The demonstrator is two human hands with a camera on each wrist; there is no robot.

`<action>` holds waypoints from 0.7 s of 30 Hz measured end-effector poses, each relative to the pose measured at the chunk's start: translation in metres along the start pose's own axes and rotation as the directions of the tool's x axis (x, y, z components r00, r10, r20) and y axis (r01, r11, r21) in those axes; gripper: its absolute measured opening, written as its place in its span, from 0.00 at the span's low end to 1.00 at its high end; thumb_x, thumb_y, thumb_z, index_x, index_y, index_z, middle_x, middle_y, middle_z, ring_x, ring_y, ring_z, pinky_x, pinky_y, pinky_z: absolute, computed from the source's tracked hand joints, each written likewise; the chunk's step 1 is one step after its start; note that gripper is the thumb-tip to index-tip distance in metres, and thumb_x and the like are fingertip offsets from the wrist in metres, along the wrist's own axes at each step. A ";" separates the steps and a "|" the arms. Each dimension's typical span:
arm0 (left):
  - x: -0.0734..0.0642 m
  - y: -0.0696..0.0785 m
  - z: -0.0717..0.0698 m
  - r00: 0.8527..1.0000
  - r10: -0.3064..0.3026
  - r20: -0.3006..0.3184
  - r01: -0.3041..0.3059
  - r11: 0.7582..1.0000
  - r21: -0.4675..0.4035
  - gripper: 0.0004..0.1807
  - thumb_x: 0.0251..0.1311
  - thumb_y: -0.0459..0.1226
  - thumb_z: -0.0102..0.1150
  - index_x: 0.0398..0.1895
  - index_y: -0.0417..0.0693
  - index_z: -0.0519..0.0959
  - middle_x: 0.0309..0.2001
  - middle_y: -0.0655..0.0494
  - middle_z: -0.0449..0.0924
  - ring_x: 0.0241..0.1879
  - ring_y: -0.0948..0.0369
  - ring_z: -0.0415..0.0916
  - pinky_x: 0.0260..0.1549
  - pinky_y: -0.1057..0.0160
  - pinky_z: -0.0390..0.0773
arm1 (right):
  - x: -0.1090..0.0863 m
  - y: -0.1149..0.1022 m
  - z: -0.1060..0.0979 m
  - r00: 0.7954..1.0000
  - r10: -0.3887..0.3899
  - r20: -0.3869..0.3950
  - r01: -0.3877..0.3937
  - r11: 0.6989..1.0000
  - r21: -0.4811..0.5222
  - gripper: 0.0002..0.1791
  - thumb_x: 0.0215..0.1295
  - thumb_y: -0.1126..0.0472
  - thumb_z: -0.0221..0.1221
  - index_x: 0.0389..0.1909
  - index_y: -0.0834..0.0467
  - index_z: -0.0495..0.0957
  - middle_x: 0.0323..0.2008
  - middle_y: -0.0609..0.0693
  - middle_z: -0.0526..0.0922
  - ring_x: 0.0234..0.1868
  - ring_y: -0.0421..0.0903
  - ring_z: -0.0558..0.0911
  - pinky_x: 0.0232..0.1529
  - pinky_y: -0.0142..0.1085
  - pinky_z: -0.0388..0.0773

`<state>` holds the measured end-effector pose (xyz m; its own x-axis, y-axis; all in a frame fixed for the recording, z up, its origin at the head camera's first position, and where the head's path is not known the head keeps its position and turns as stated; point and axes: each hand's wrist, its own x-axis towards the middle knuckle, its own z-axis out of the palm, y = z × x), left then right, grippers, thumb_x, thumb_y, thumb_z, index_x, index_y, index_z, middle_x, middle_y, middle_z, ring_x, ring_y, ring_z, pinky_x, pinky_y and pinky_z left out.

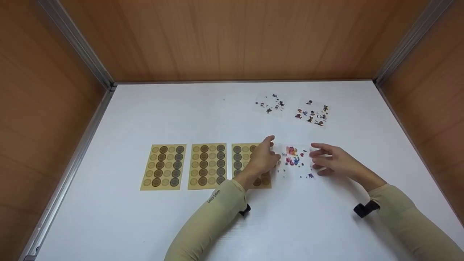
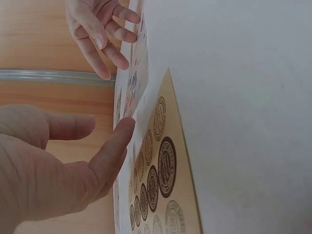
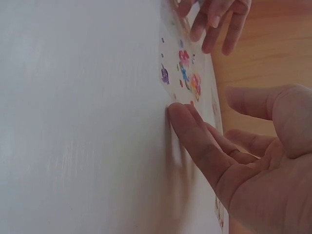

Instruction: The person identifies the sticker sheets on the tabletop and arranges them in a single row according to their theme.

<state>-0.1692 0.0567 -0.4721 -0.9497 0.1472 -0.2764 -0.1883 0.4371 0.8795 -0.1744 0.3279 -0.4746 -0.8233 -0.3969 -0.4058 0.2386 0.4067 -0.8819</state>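
Note:
A clear sticker sheet with colourful flower prints (image 1: 293, 160) lies flat on the white table between my two hands. At its left edge is my left hand (image 1: 261, 158), fingers extended and thumb apart, over part of the rightmost tan sticker sheet (image 1: 237, 165). My right hand (image 1: 331, 159) is at the clear sheet's right edge, with its fingers spread and slightly bent. In the right wrist view its fingertips (image 3: 181, 117) come down right beside the sheet's corner. Nothing shows between the fingers and thumb of either hand.
Two more tan sheets of round seal stickers, the middle one (image 1: 207, 166) and the left one (image 1: 163, 166), lie in the same row. Farther back are two clear sheets with small dark figures, one left (image 1: 269, 108) and one right (image 1: 312, 115). Wooden panels (image 1: 232, 40) enclose the table.

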 end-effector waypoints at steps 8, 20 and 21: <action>-0.001 -0.002 -0.001 1.000 -0.002 0.011 0.003 1.000 -0.027 0.37 0.67 0.30 0.63 0.78 0.50 0.61 0.71 0.48 0.68 0.59 0.55 0.76 0.50 0.62 0.82 | 0.002 0.000 0.001 1.000 -0.004 0.016 0.004 1.000 0.011 0.39 0.74 0.60 0.59 0.79 0.62 0.52 0.68 0.68 0.66 0.54 0.57 0.82 0.52 0.46 0.85; 0.011 0.004 -0.024 0.982 0.167 0.087 -0.184 0.946 0.267 0.30 0.70 0.38 0.62 0.74 0.49 0.68 0.69 0.49 0.70 0.66 0.54 0.71 0.64 0.60 0.74 | 0.010 -0.024 -0.016 0.988 -0.147 -0.036 0.142 0.983 -0.116 0.35 0.73 0.59 0.61 0.76 0.63 0.61 0.66 0.67 0.71 0.57 0.64 0.81 0.50 0.46 0.85; 0.014 0.005 -0.028 0.979 0.183 0.094 -0.204 0.921 0.332 0.29 0.70 0.39 0.62 0.73 0.49 0.69 0.69 0.49 0.70 0.66 0.54 0.71 0.65 0.60 0.73 | 0.012 -0.028 -0.018 0.986 -0.163 -0.042 0.156 0.980 -0.122 0.34 0.73 0.59 0.61 0.75 0.63 0.61 0.66 0.67 0.71 0.58 0.64 0.80 0.50 0.45 0.85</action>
<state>-0.1905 0.0361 -0.4605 -0.9403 0.3076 -0.1456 0.1039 0.6670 0.7378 -0.2007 0.3268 -0.4509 -0.8722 -0.4226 -0.2465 0.0423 0.4368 -0.8986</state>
